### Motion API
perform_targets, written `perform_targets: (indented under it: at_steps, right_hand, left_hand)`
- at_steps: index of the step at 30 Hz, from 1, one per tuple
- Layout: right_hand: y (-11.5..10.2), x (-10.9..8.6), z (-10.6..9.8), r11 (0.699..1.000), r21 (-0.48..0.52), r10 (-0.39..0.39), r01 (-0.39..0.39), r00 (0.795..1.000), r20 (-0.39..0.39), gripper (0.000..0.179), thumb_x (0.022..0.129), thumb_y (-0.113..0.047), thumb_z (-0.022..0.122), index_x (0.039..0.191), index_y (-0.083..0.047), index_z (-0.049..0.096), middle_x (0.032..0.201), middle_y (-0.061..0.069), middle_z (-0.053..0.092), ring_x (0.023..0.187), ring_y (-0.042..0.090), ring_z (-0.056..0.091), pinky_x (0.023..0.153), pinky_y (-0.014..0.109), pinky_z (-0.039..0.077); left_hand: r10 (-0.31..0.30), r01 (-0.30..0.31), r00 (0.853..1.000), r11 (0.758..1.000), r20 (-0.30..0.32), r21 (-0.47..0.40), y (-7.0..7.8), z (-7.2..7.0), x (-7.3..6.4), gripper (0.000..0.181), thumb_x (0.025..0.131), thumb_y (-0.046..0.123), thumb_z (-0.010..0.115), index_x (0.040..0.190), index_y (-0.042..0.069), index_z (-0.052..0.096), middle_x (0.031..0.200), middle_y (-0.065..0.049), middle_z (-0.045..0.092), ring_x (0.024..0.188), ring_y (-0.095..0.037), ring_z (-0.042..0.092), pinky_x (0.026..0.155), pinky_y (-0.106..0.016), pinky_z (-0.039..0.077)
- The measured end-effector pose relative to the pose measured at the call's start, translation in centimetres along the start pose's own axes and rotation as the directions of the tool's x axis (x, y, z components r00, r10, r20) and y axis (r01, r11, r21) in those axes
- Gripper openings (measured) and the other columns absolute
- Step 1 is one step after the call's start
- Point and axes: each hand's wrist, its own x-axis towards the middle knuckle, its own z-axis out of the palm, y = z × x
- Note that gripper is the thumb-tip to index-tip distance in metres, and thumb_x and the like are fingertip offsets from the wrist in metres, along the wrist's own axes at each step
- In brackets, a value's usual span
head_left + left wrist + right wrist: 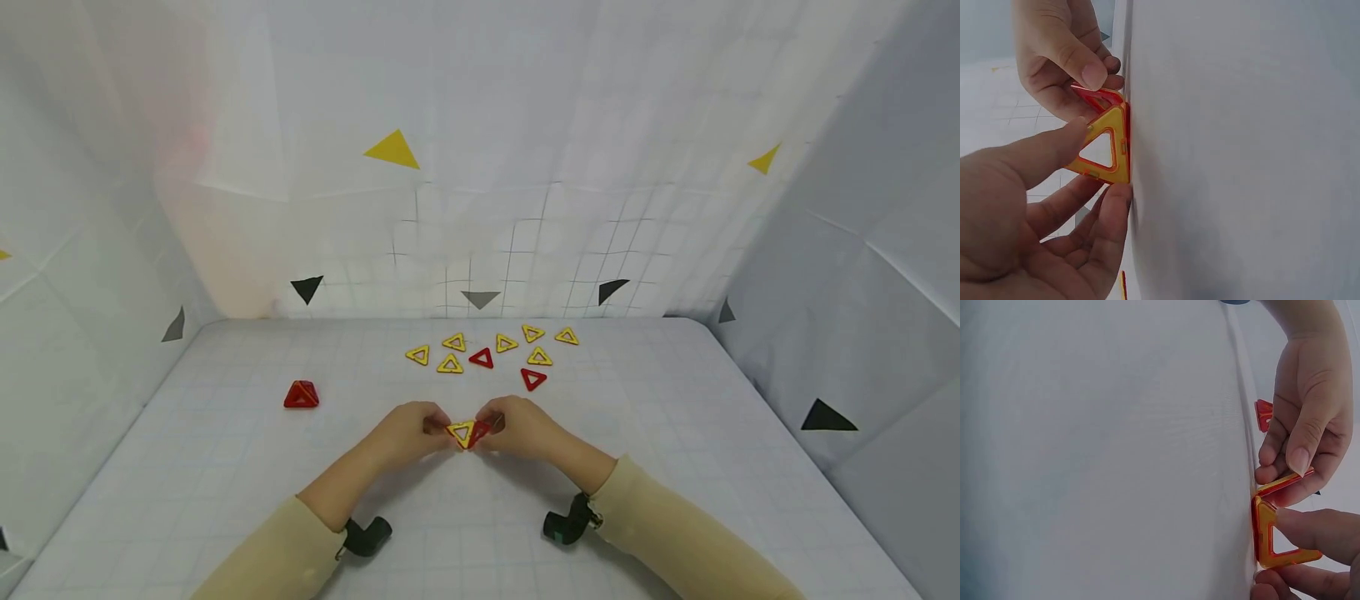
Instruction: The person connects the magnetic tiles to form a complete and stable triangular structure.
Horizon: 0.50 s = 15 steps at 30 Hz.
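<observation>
Left grip (408, 432) pinching yellow triangle tile (1118, 125), right grip (523, 427) pinching red triangle tile (480, 430); tiles joined, 6 o'clock of loose triangle tiles (476, 359). Risk: uneven squeeze could pop seam.

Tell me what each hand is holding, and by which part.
The left hand pinches a yellow tile by its outer side; the right hand pinches the red tile beside it, also by its outer side.

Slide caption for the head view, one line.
Both hands hold a yellow-and-red triangle assembly; loose triangles lie beyond, a red pyramid sits at left.
</observation>
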Motion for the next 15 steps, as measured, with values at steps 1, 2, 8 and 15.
perform_targets:
  at_steps: [1,2,8,15]
  right_hand:
    - [0.00,0.00,0.00,1.000,0.000,-0.004,0.004,1.000,-0.004,0.032,0.082,-0.020,0.084,0.109,-0.010,0.072,0.094,-0.006,0.067,0.079,0.011,0.060,0.070,0.028,0.052]
    - [0.01,0.02,0.01,1.000,-0.001,-0.010,0.010,1.000,-0.008,0.031,0.082,-0.021,0.084,0.109,-0.010,0.072,0.093,-0.006,0.067,0.079,0.011,0.060,0.070,0.028,0.052]
    - [0.00,0.12,0.06,0.999,-0.007,-0.036,0.036,0.999,-0.031,0.028,0.082,-0.023,0.084,0.106,-0.013,0.073,0.090,-0.008,0.066,0.079,0.011,0.059,0.070,0.028,0.052]
    - [-0.13,0.15,0.11,0.999,0.010,-0.043,0.043,0.998,-0.041,0.028,0.082,-0.024,0.085,0.105,-0.014,0.073,0.090,-0.008,0.066,0.080,0.011,0.060,0.069,0.028,0.052]
  left_hand:
    - [0.001,-0.001,1.000,1.000,-0.006,-0.010,-0.04,0.01,0.03,0.025,0.087,0.025,0.080,0.105,0.011,0.070,0.087,0.003,0.064,0.079,-0.013,0.059,0.069,-0.030,0.051]
    - [0.000,-0.001,1.000,1.000,-0.011,-0.020,-0.09,0.01,0.06,0.025,0.087,0.025,0.080,0.104,0.011,0.070,0.086,0.004,0.065,0.079,-0.013,0.060,0.069,-0.029,0.051]
    - [-0.030,0.026,0.998,0.997,-0.051,-0.077,-0.10,-0.07,0.16,0.024,0.083,0.024,0.084,0.098,0.011,0.071,0.087,0.004,0.066,0.080,-0.012,0.061,0.072,-0.029,0.051]
    - [-0.043,0.037,0.996,0.996,-0.075,-0.086,-0.38,0.11,0.45,0.020,0.083,0.026,0.084,0.092,0.013,0.071,0.088,0.005,0.067,0.081,-0.012,0.062,0.074,-0.030,0.052]
